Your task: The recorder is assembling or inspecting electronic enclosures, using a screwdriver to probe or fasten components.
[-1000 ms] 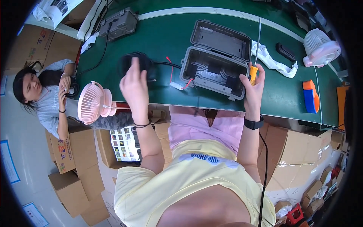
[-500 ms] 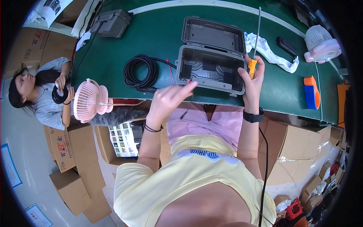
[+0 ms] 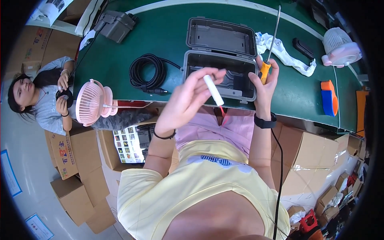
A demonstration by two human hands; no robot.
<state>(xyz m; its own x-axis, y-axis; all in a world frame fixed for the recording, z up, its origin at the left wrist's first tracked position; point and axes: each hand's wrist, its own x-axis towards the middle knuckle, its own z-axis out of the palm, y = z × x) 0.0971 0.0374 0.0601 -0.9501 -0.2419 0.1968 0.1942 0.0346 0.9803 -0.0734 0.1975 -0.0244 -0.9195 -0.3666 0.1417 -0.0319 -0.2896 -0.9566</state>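
A grey hinged plastic box [image 3: 236,93] stands with its lid [image 3: 220,37] folded back on the green table. My right hand [image 3: 265,90] grips the box's right end with the thumb over its rim, and also holds an upright screwdriver [image 3: 265,72] with a yellow handle. In front of the box, my left hand [image 3: 188,100] pinches a slim white cylinder [image 3: 213,90] with something thin and red at its lower end. That hand hides the box's left front part. Left of the box lies a coiled black cable [image 3: 147,71], its lead running to the box.
Right of the box lie a crumpled white wrapper [image 3: 286,54], a black oblong object [image 3: 303,48], a white fan [image 3: 340,47] and an orange-and-blue tape roll [image 3: 329,99]. A second grey box [image 3: 116,26] and a pink fan [image 3: 94,102] are left, beside a seated person [image 3: 48,90].
My left hand has changed from pointing at the box's front edge to holding up the white cylinder. The box and my right hand have shifted slightly left.
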